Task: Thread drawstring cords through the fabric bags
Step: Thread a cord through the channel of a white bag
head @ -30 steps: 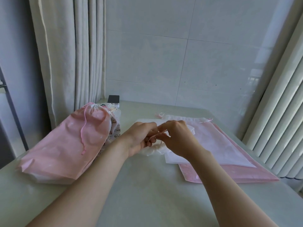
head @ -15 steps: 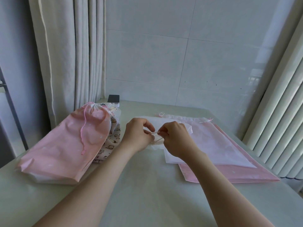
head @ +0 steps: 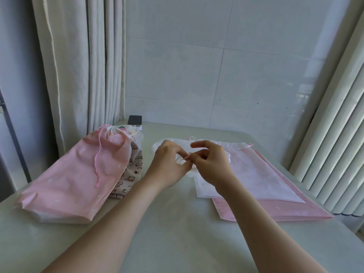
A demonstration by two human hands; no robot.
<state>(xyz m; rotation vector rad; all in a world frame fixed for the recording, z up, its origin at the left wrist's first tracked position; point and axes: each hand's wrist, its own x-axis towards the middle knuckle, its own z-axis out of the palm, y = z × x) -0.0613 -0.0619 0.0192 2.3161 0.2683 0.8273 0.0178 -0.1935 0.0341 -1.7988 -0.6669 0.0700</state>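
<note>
My fingers (head: 198,155) have eased apart since a second ago. The right hand (head: 213,166), index now lifted, pinches the thin pink drawstring cord (head: 188,154); the left hand (head: 169,164) grips the small white fabric bag (head: 206,191) at its bunched hem, mid-frame on the counter (head: 177,223). I judge threading is underway.

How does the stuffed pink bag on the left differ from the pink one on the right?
The left pink bag bulges, clearly full; the right pink bag lies flat. The left pink bag's mouth is cinched shut, with a pink cord trailing over it; the right pink bag is not gathered. The left pink bag rests partly on a printed bag; the right pink bag lies beneath a white bag. Both are pale pink.
</note>
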